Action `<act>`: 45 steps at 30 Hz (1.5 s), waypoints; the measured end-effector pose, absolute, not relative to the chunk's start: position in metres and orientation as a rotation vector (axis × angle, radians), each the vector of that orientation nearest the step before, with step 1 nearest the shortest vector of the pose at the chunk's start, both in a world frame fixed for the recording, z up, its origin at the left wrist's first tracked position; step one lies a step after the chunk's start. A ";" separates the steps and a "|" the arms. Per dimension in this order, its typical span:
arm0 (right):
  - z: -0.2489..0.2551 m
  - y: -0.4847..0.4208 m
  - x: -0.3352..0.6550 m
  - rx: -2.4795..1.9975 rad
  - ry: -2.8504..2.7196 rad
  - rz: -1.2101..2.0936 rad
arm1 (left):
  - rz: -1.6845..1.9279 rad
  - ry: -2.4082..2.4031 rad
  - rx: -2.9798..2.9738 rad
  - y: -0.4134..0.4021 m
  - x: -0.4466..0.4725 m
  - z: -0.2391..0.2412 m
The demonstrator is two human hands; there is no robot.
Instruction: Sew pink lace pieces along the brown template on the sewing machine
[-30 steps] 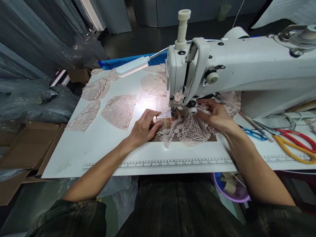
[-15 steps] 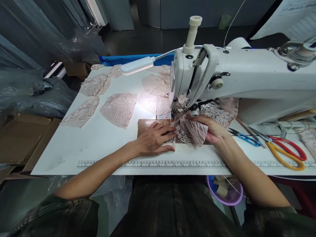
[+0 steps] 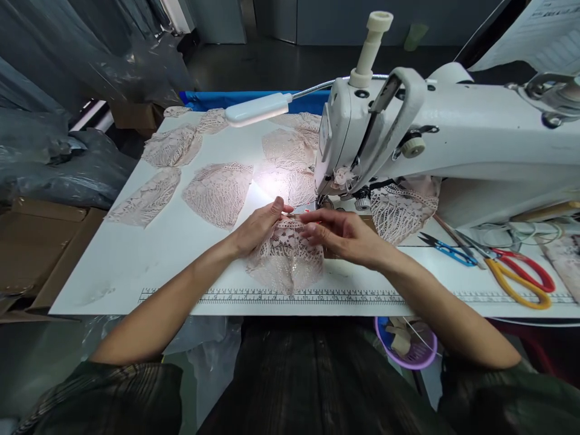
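a pale pink lace piece (image 3: 286, 260) is spread flat on the white counter (image 3: 149, 266), just in front of the sewing machine (image 3: 408, 139) and above the printed ruler strip (image 3: 317, 297) along the counter's near edge. its upper edge is pinched by the left hand (image 3: 258, 228), thumb and fingers closed on the lace at its top left corner. the right hand (image 3: 344, 232) is laid over the top right part of the same piece, fingers extended toward the left hand and resting on the lace; whether the edge is gripped by it cannot be told. the two hands are nearly touching just before the needle area, which is lit by the lamp (image 3: 258, 110) on its flexible neck. a second lace piece (image 3: 399, 208) is draped under the machine arm to the right. more lace pieces (image 3: 217, 193) are laid out over the left and far parts of the counter. blue-handled snips (image 3: 448, 249) and red and yellow scissors (image 3: 521, 275) are lying on the right. a purple basket (image 3: 408, 344) is seen below the counter edge.
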State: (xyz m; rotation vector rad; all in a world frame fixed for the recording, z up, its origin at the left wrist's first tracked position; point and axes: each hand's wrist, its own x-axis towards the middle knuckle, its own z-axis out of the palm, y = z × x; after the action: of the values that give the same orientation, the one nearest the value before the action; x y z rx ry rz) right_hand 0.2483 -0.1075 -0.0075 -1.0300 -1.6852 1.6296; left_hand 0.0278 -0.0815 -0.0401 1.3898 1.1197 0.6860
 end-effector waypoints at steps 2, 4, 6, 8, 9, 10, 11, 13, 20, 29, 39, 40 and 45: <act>-0.018 -0.105 0.264 -1.144 -1.916 1.227 | 0.634 1.184 1.462 -0.083 0.029 -0.036; -0.029 -0.107 0.277 -1.039 -2.124 0.855 | 0.585 1.221 1.531 -0.082 0.032 -0.031; -0.039 -0.112 0.284 -0.799 -2.313 0.603 | 0.556 1.220 1.580 -0.080 0.036 -0.027; -0.049 -0.119 0.285 -0.611 -2.457 0.474 | 0.531 1.221 1.640 -0.077 0.041 -0.024; -0.052 -0.122 0.285 -0.567 -2.507 0.438 | 0.520 1.227 1.683 -0.074 0.043 -0.024; -0.055 -0.124 0.284 -0.550 -2.545 0.415 | 0.512 1.228 1.735 -0.070 0.046 -0.024; -0.058 -0.125 0.283 -0.550 -2.575 0.398 | 0.507 1.218 1.796 -0.066 0.049 -0.025; -0.060 -0.125 0.280 -0.590 -2.612 0.364 | 0.504 1.167 1.941 -0.054 0.054 -0.028; -0.060 -0.115 0.270 -0.826 -2.572 0.308 | 0.418 1.191 2.925 0.000 0.060 -0.045; -0.049 -0.094 0.288 -0.792 -2.296 0.760 | 0.633 0.132 3.256 -0.065 0.035 -0.018; -0.061 -0.092 0.292 -0.922 -1.967 0.799 | 0.921 0.966 2.836 -0.076 0.048 -0.053; -0.060 -0.096 0.290 -0.816 -2.055 0.787 | 0.948 0.971 2.799 -0.075 0.049 -0.053; -0.057 -0.106 0.284 -0.578 -2.391 0.741 | 0.904 0.648 2.864 -0.077 0.047 -0.048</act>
State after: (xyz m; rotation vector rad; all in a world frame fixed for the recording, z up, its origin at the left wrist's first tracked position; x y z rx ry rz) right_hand 0.2837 -0.1060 -0.0571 -0.5781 -2.3910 0.7412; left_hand 0.0470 -0.0766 -0.0477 2.8639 0.6483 0.9037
